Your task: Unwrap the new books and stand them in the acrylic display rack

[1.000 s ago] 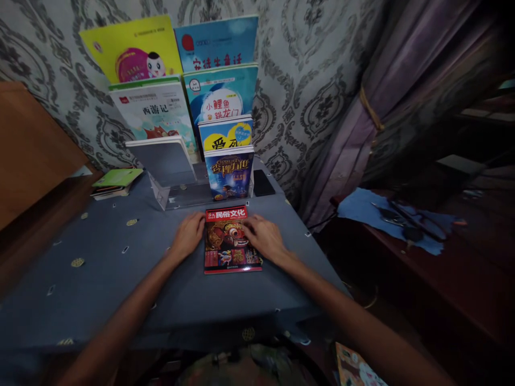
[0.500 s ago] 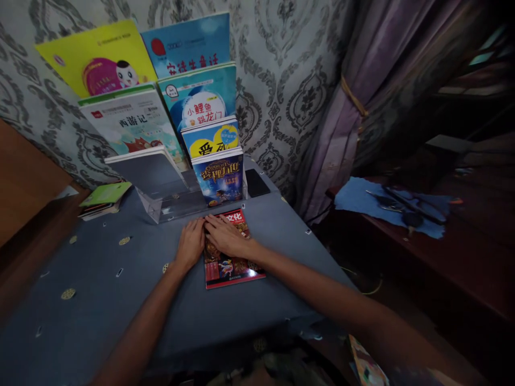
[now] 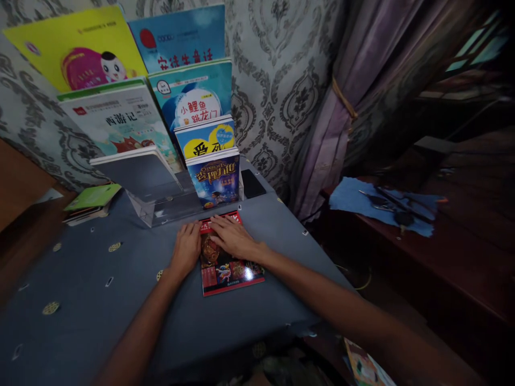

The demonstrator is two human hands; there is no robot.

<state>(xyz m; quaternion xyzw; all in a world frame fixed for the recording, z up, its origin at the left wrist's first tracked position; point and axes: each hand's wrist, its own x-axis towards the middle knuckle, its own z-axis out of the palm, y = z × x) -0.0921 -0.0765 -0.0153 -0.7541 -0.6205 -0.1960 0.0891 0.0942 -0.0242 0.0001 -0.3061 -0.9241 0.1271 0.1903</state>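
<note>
A red and dark booklet (image 3: 231, 279) lies face up on the table in front of a clear book stand (image 3: 159, 212). My right hand (image 3: 233, 236) rests flat across its upper part, fingers stretched out, covering some of the title. At the booklet's left edge is my left hand (image 3: 187, 247), palm down with its fingers extended; the fingertips are by the upper left corner. Neither hand grips anything. Just behind the booklet, a blue book (image 3: 215, 182) stands upright in the front of the stand.
Taller picture books, among them a yellow book (image 3: 76, 48), fill the stand against the wall. A small stack of books (image 3: 92, 201) lies at the left. A dark flat object (image 3: 252, 184) is beside the stand. Tools rest on a blue cloth (image 3: 350, 198) at the right.
My right hand has slid slightly right across the booklet, uncovering more of its left side. My left hand stays at the left edge. The whole view has shifted a little.
</note>
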